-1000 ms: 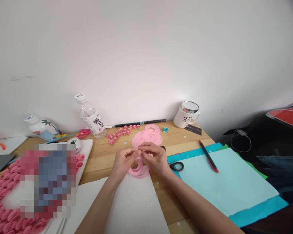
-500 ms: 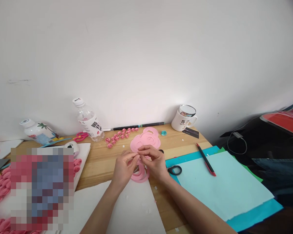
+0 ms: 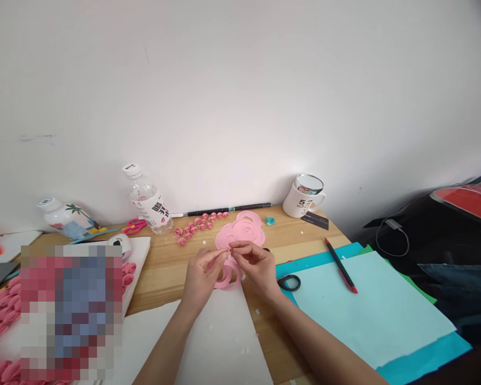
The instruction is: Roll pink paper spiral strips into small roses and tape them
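Observation:
My left hand (image 3: 200,274) and my right hand (image 3: 256,267) meet at the fingertips above the wooden table (image 3: 164,267). Both pinch one end of a pink paper spiral strip (image 3: 228,278), whose loops hang down between the hands. Just beyond the hands lies a pile of pink spiral-cut paper circles (image 3: 242,231). A row of small rolled pink paper roses (image 3: 198,223) lies to the left of that pile. One small teal rolled rose (image 3: 270,220) sits to the pile's right.
Black-handled scissors (image 3: 288,282) and a red-and-black pen (image 3: 340,264) lie on light blue paper sheets (image 3: 369,305) at right. A white mug (image 3: 308,197), a clear bottle (image 3: 148,200), pink scissors (image 3: 135,226) and a long black pen (image 3: 228,208) stand by the wall. White paper (image 3: 224,337) lies under my forearms.
The hands stay pinched together on the strip; the hanging pink loops have drawn up a little closer to the fingers. The view shifted slightly.

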`<state>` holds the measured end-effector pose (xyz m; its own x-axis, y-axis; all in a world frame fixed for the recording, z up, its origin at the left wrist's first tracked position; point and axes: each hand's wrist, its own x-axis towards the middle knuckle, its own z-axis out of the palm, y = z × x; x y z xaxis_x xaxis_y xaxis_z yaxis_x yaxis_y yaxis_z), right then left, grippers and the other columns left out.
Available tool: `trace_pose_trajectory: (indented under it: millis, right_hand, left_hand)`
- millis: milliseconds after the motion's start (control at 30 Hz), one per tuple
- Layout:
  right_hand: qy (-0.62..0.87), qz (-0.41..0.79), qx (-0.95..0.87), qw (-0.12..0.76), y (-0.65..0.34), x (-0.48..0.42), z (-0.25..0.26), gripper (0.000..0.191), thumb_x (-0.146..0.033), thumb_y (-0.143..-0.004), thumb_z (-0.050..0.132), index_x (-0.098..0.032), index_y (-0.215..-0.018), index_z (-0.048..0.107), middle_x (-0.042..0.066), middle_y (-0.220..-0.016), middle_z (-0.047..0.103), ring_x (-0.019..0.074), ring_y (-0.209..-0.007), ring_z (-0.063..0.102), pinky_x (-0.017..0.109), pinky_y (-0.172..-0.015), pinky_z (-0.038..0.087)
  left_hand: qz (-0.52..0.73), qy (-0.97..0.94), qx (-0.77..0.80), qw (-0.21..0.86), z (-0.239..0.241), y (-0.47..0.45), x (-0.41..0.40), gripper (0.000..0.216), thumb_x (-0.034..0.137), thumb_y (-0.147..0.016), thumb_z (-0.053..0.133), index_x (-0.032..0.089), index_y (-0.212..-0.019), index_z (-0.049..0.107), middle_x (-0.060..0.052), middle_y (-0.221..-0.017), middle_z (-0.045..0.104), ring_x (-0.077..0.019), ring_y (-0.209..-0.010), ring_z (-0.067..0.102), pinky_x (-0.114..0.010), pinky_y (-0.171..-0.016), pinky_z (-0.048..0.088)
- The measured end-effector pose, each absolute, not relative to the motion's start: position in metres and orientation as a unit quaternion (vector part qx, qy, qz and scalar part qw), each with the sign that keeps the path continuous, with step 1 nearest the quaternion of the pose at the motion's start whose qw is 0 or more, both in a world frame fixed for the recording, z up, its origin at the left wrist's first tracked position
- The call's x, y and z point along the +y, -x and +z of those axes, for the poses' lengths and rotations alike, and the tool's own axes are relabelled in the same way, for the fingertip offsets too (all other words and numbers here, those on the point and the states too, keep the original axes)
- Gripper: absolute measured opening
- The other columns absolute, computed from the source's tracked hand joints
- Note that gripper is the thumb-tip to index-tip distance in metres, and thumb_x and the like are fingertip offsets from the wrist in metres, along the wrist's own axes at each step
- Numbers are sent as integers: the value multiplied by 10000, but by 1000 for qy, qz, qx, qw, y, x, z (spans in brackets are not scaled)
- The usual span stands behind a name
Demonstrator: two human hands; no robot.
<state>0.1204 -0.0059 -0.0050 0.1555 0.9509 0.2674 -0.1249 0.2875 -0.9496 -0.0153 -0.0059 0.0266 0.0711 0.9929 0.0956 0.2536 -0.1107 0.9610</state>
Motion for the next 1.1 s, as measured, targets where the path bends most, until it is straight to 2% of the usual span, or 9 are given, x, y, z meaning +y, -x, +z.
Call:
trace_pose_trajectory:
  millis: [133, 267, 400, 533, 667, 767, 967, 1100]
  right_hand:
    - [398, 547, -388, 626, -124, 0, -8, 70, -229, -652, 699, -169, -678, 676, 72, -870, 707, 162, -693, 653, 325, -722, 518]
    - [384, 581, -345, 629, -125, 3, -14, 111, -232, -606, 742, -161, -648, 669, 69, -823, 718, 158, -669, 662, 310, -728, 512]
    - [372, 610, -318, 623, -124, 3, -14, 172, -233, -568, 768, -169, -681, 655, 61, -815, 721, 152, -613, 660, 296, -663, 519]
    - [381, 614, -316, 615, -124, 2, -10, 216, -233, -556, 774, -167, -722, 653, 58, -767, 723, 158, -624, 661, 285, -651, 514]
    - [402, 603, -323, 608, -125, 2, -11, 221, -222, -527, 787, -162, -685, 644, 49, -727, 719, 149, -617, 649, 274, -633, 508]
    - [408, 595, -330, 609, -127, 2, -12, 227, -216, -511, 794, -166, -667, 637, 24, -668, 704, 133, -588, 627, 264, -612, 500]
    - [388, 597, -375, 593, -128, 2, -12, 161, -225, -550, 774, -171, -629, 645, 2, -636, 668, 119, -605, 596, 251, -612, 476]
    - [367, 618, -373, 587, -128, 2, -11, 133, -228, -568, 762, -174, -602, 646, -12, -587, 640, 95, -542, 551, 237, -572, 458]
  left_hand:
    - [443, -600, 507, 432, 28, 16, -6, 244, 360, -732, 590, 179, -819, 729, -53, -773, 699, -185, -734, 611, -260, -662, 470]
    - [444, -589, 513, 439, 26, 17, -5, 248, 368, -720, 604, 168, -795, 730, -42, -722, 682, -168, -684, 600, -239, -612, 457]
    - [441, -579, 518, 450, 22, 18, -4, 251, 374, -714, 605, 159, -768, 722, -46, -739, 678, -165, -689, 593, -240, -611, 456]
    - [438, -581, 525, 442, 21, 20, -3, 246, 368, -715, 608, 158, -778, 719, -42, -741, 681, -167, -683, 589, -241, -602, 452]
    - [444, -590, 513, 438, 22, 20, -3, 243, 364, -711, 618, 164, -801, 723, -52, -777, 690, -175, -721, 587, -247, -640, 452]
    - [441, -582, 518, 445, 23, 19, -4, 251, 382, -694, 631, 156, -754, 721, -45, -729, 685, -166, -678, 578, -240, -608, 446]
    - [431, -580, 510, 466, 25, 18, -6, 257, 382, -698, 623, 148, -748, 716, -41, -687, 674, -152, -620, 567, -235, -572, 445]
    - [439, -579, 504, 468, 24, 18, -6, 244, 368, -694, 629, 147, -742, 720, -39, -682, 670, -149, -621, 567, -230, -574, 450]
